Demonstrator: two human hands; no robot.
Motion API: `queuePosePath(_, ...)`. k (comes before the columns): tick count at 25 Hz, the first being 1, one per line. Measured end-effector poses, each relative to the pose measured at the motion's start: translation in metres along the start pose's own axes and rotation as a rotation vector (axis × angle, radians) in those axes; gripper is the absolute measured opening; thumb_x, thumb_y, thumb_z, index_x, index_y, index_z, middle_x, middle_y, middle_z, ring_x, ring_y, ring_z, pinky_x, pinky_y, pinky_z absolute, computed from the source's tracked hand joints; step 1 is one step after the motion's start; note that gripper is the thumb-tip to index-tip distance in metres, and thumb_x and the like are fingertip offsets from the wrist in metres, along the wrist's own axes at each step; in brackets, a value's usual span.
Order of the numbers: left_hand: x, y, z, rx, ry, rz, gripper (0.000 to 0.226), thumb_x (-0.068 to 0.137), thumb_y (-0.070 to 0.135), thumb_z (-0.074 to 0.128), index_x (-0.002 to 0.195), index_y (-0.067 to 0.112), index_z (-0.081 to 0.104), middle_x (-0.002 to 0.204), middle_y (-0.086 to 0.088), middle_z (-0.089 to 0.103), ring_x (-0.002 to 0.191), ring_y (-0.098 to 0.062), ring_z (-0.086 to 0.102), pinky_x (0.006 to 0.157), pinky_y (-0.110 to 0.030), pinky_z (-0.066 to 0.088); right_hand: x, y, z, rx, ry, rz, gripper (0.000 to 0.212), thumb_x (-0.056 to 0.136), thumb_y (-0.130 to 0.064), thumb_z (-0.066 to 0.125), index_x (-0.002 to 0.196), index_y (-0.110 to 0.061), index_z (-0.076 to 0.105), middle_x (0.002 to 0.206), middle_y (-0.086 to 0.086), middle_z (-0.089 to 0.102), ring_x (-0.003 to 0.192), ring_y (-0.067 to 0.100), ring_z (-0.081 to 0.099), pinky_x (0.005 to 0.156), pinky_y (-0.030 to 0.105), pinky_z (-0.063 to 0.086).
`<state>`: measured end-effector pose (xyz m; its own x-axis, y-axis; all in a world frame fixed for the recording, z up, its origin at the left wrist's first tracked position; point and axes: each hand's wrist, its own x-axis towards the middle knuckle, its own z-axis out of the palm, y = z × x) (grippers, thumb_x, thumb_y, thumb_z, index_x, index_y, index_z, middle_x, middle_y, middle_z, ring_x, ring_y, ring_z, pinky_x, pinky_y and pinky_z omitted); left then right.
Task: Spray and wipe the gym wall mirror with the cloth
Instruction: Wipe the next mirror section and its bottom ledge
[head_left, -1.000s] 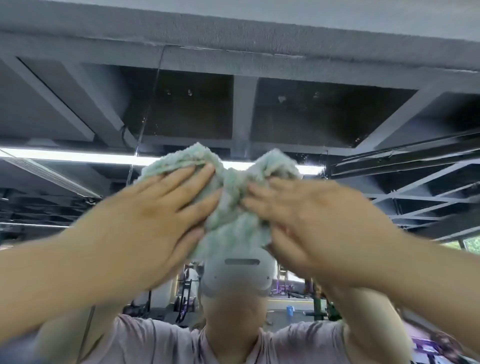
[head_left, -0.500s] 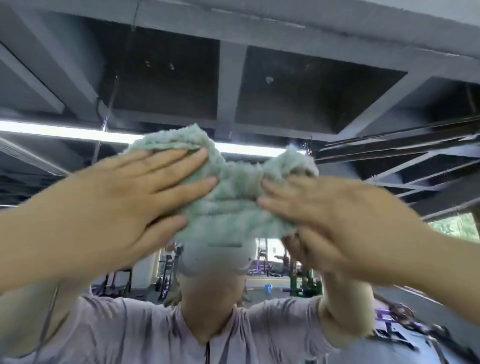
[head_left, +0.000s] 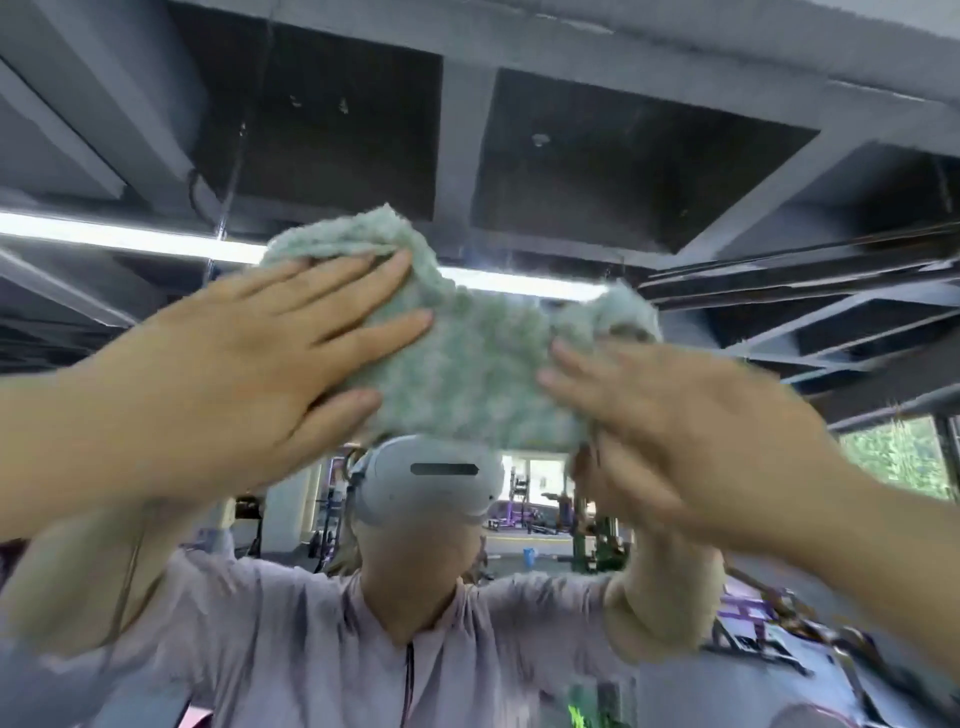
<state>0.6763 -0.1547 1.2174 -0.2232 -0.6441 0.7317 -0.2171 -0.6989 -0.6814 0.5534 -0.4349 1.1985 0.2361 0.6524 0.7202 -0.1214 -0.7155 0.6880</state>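
Wiping step in hand: left hand (head_left: 234, 374) and right hand (head_left: 675, 415) press the green cloth (head_left: 483, 374) high on the mirror (head_left: 540, 499) — each grip spread flat, pinching nothing. Next, likely, an even-pressure sweep across the mirror.

The left grip (head_left: 249, 374) is covering the left part of the cloth (head_left: 483, 374), and its palm is facing away from me. Motion blur is smearing the right grip (head_left: 675, 415), so I am getting only soft finger outlines, and its thumb is hiding behind the hand. Both forearms are running off the side edges. In the mirror (head_left: 571, 545), the reflected gym machines are showing too small for me to name, and the lower right corner is dissolving into streaks.
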Motion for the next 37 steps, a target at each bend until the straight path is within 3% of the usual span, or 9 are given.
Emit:
queuePosePath(2, 0.042, -0.014, -0.006, -0.010, -0.040, -0.083, 0.063, 0.099, 0.051, 0.015, 0.152, 0.019, 0.025, 0.159, -0.015, 0.020, 0.146, -0.030, 0.020, 0.118, -0.044, 0.015, 0.054, 0.023, -0.014, -0.029, 0.006, 0.251, 0.035, 0.097, -0.039, 0.037, 0.122, -0.031, 0.061, 0.114, 0.004, 0.065, 0.100, 0.026, 0.062, 0.067, 0.033, 0.041)
queuePosePath(5, 0.091, -0.009, -0.020, -0.218, -0.145, -0.378, 0.055, 0.100, 0.045, 0.023, 0.151, 0.024, 0.025, 0.162, -0.011, 0.006, 0.149, -0.024, 0.007, 0.118, -0.035, 0.005, 0.109, 0.020, -0.025, 0.004, 0.064, 0.590, 0.032, 0.099, -0.050, 0.039, 0.087, -0.024, 0.053, 0.082, 0.002, 0.050, 0.080, 0.026, 0.048, 0.064, 0.031, 0.027)
queuePosePath(11, -0.073, 0.073, -0.037, -0.219, -0.121, 0.011, 0.029, 0.096, 0.037, 0.046, 0.094, 0.012, 0.060, 0.139, -0.019, 0.051, 0.124, -0.035, 0.052, 0.103, -0.049, 0.041, -0.011, -0.117, -0.016, 0.126, -0.167, 0.215, 0.032, 0.067, -0.030, 0.083, 0.094, -0.020, 0.068, 0.080, -0.001, 0.065, 0.059, 0.023, 0.062, 0.041, 0.026, 0.035)
queuePosePath(14, -0.054, 0.056, -0.035, -0.140, -0.065, -0.190, 0.038, 0.092, 0.043, 0.043, 0.102, 0.008, 0.055, 0.123, -0.017, 0.055, 0.109, -0.035, 0.052, 0.093, -0.048, 0.046, 0.037, -0.075, -0.015, 0.118, -0.162, 0.275, 0.028, 0.091, -0.035, 0.059, 0.115, -0.026, 0.049, 0.091, 0.001, 0.059, 0.065, 0.029, 0.053, 0.046, 0.030, 0.033)
queuePosePath(18, 0.029, 0.021, -0.028, -0.155, -0.067, -0.707, 0.059, 0.093, 0.046, 0.039, 0.140, 0.011, 0.040, 0.145, -0.021, 0.035, 0.130, -0.042, 0.036, 0.107, -0.052, 0.035, 0.099, -0.038, 0.011, 0.080, -0.021, 0.475, 0.049, 0.099, -0.027, 0.041, 0.147, -0.025, 0.032, 0.150, 0.010, 0.035, 0.132, 0.034, 0.036, 0.091, 0.045, 0.043)
queuePosePath(20, 0.007, 0.057, -0.016, -0.091, -0.091, -0.560, 0.065, 0.094, 0.039, 0.029, 0.147, 0.002, 0.032, 0.152, -0.029, 0.026, 0.138, -0.047, 0.027, 0.113, -0.056, 0.025, 0.053, -0.072, 0.024, 0.084, -0.080, 0.335, 0.058, 0.096, -0.022, 0.043, 0.151, -0.015, 0.028, 0.158, 0.014, 0.022, 0.142, 0.038, 0.023, 0.114, 0.049, 0.026)
queuePosePath(25, -0.089, 0.139, -0.032, -0.068, -0.258, -0.227, 0.061, 0.097, 0.041, 0.029, 0.150, 0.012, 0.021, 0.157, -0.016, 0.022, 0.140, -0.035, 0.029, 0.113, -0.048, 0.022, -0.066, -0.092, 0.019, 0.119, -0.158, 0.049, 0.056, 0.094, -0.037, 0.037, 0.145, -0.017, 0.042, 0.153, 0.007, 0.037, 0.136, 0.033, 0.041, 0.113, 0.050, 0.024)
queuePosePath(32, 0.024, 0.082, -0.023, -0.165, -0.271, -0.738, 0.072, 0.091, 0.041, 0.015, 0.154, 0.007, 0.007, 0.160, -0.021, 0.003, 0.148, -0.034, 0.004, 0.120, -0.042, 0.001, 0.016, -0.068, 0.017, 0.159, -0.124, 0.360, 0.054, 0.103, -0.038, 0.018, 0.155, -0.023, 0.011, 0.162, 0.010, 0.005, 0.148, 0.032, 0.008, 0.119, 0.043, 0.001)
queuePosePath(37, -0.107, 0.149, -0.046, -0.107, -0.396, -0.113, 0.061, 0.100, 0.043, 0.025, 0.152, 0.011, 0.019, 0.159, -0.013, 0.016, 0.145, -0.031, 0.022, 0.115, -0.050, 0.023, -0.120, -0.138, 0.005, 0.263, -0.292, 0.032, 0.056, 0.093, -0.039, 0.035, 0.145, -0.021, 0.044, 0.150, 0.000, 0.042, 0.132, 0.027, 0.047, 0.113, 0.046, 0.027)
